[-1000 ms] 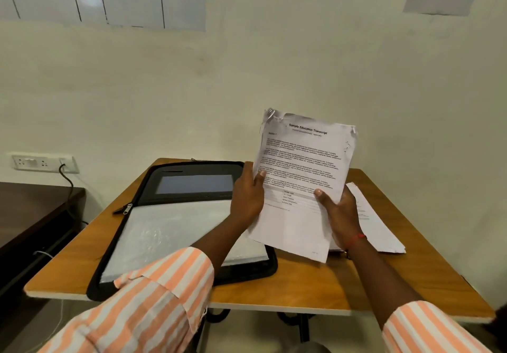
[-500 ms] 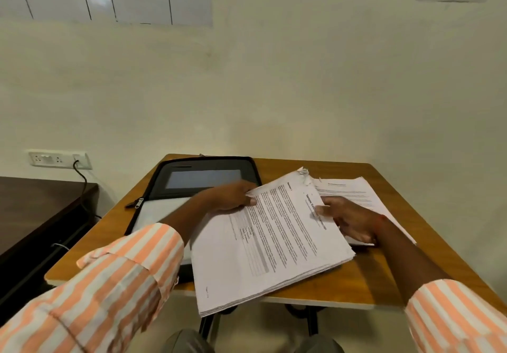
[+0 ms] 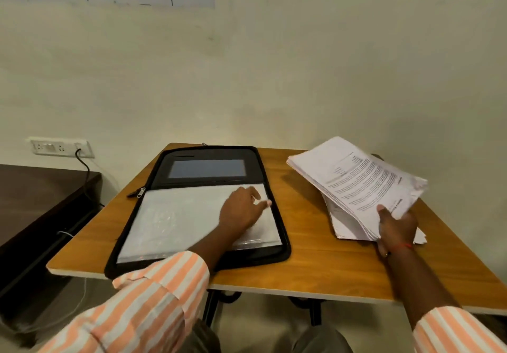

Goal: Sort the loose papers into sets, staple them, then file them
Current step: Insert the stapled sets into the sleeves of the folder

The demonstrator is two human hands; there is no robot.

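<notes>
Right hand (image 3: 395, 228) has its fingers clamped on the paper stack (image 3: 362, 180), near end, tilted above the surface (image 3: 315, 265). Left hand (image 3: 241, 210), fingers loose and apart, rests on the open zip folder (image 3: 162, 173); the stack lies off to its right.

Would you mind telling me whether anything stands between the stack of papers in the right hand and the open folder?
Nothing lies on the bare table between the stack of papers, held by the right hand, and the folder. Only the left hand intrudes, resting on the folder's clear sleeves near their right edge.
</notes>
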